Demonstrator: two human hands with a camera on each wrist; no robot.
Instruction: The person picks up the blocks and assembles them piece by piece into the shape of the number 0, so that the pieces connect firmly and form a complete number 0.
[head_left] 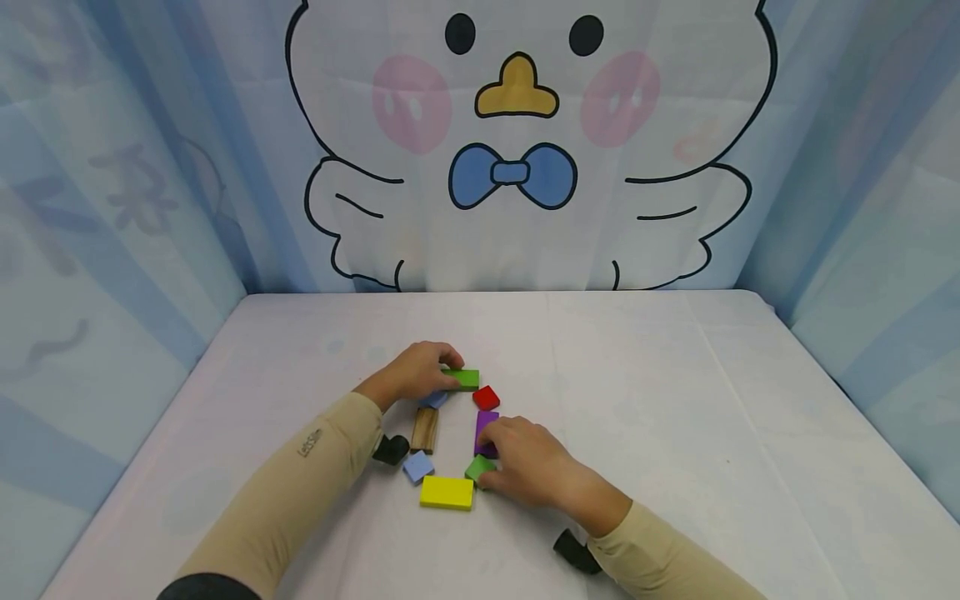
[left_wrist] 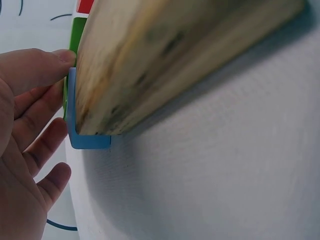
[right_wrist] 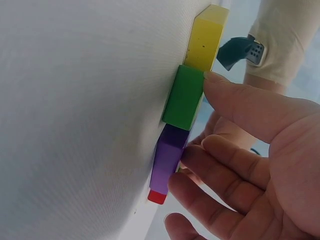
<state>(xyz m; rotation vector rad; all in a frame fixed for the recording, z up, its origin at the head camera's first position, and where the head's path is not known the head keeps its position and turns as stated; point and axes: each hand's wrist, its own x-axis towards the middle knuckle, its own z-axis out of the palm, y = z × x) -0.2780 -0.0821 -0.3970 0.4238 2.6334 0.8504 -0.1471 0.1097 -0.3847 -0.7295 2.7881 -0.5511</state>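
Colored blocks lie in a ring on the white table. At its far side my left hand (head_left: 417,370) pinches a long green block (head_left: 468,380) between thumb and fingers. A blue block (head_left: 435,399) and a wooden block (head_left: 424,430) sit just below that hand; the wood (left_wrist: 165,55) looms large in the left wrist view. On the ring's right side my right hand (head_left: 536,462) touches a small green block (right_wrist: 183,97) with its thumb. Its loosely bent fingers rest against a purple block (right_wrist: 168,157).
A red block (head_left: 486,397) lies between the long green and purple ones. A yellow block (head_left: 447,493) forms the near side, with another blue block (head_left: 418,467) at its left corner. Printed curtains (head_left: 517,242) enclose the table's back and sides.
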